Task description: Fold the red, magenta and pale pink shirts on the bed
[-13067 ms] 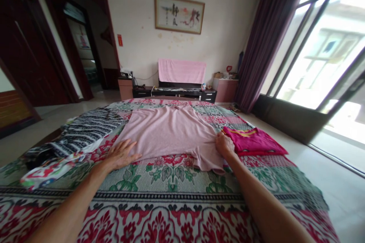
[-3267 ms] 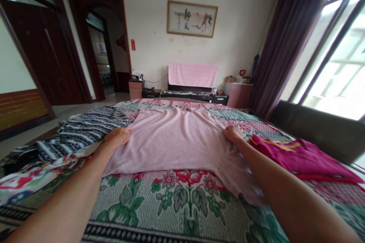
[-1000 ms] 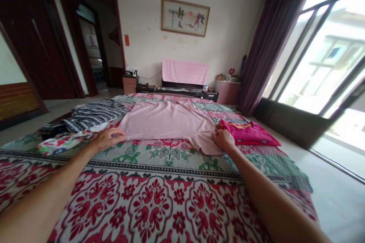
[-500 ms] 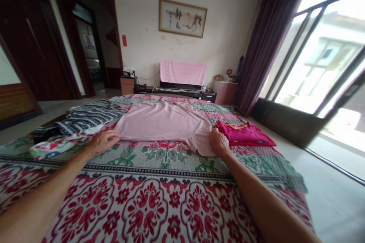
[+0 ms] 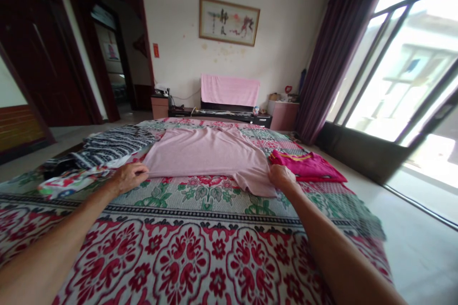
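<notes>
A pale pink T-shirt (image 5: pixel 200 152) lies spread sideways over the patterned bedspread (image 5: pixel 186 257), its near sleeve pointing toward me on the right. My left hand (image 5: pixel 129 176) is closed on the shirt's left edge, at the near corner. At the right end, my right hand (image 5: pixel 282 177) pinches the shirt by the sleeve side. Just beyond that hand sits a folded magenta garment (image 5: pixel 311 167) with yellow trim. The fingertips of both hands are partly hidden.
Left of the shirt lie a black-and-white striped garment (image 5: pixel 114 143) and a white floral cloth (image 5: pixel 71 183). Behind the bed stands a low black cabinet (image 5: pixel 229 116) with a pink cloth (image 5: pixel 229 89) over the object on it. A purple curtain (image 5: pixel 325 52) hangs by the window.
My right hand has moved slightly right, drawing the shirt's right side with it toward the magenta garment. My left hand has shifted a little left, its fingers more closed.
</notes>
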`<state>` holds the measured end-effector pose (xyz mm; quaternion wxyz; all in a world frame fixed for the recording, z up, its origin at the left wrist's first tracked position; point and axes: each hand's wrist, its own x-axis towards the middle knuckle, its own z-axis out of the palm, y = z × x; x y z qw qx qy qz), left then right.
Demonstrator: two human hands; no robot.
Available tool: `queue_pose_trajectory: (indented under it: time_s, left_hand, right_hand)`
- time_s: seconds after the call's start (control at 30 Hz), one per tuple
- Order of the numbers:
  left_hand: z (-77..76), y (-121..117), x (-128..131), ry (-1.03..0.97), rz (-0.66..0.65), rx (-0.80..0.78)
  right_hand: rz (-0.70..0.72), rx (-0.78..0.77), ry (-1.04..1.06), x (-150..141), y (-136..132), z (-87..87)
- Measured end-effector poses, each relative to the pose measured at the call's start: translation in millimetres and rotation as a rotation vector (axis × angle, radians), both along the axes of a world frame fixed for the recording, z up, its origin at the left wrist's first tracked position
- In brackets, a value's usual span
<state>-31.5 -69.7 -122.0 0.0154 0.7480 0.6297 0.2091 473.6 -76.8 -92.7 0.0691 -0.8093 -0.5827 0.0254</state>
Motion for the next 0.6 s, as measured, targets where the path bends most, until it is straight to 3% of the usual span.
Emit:
queue_pose_trajectory:
  time_s: [0.1,0.2,0.27,0.33,0.5,0.6]
  left_hand:
    - [-1.4,1,-2,-0.018,-0.032,-0.009]
    - [-1.9,2,-8,-0.052,-0.018,0.016]
    - [0.4,3,-11,-0.052,-0.030,0.049]
    - [4.3,2,-12,-0.045,-0.057,0.076]
    - [9.3,-1,-7,0.033,-0.195,0.040]
    - [6.6,0,-6,0.083,-0.182,-0.020]
  right_hand:
    - [0.090,0.040,-0.082,-3,-2,5.0]
    - [0.417,0.016,-0.042,-11,-6,13.1]
    - [0.667,-0.110,0.079,-17,-9,17.2]
    - [0.798,-0.235,0.146,-23,-11,19.1]
    - [0.786,-0.299,0.071,-27,-12,17.2]
    - [0.791,-0.265,0.012,-28,-12,14.8]
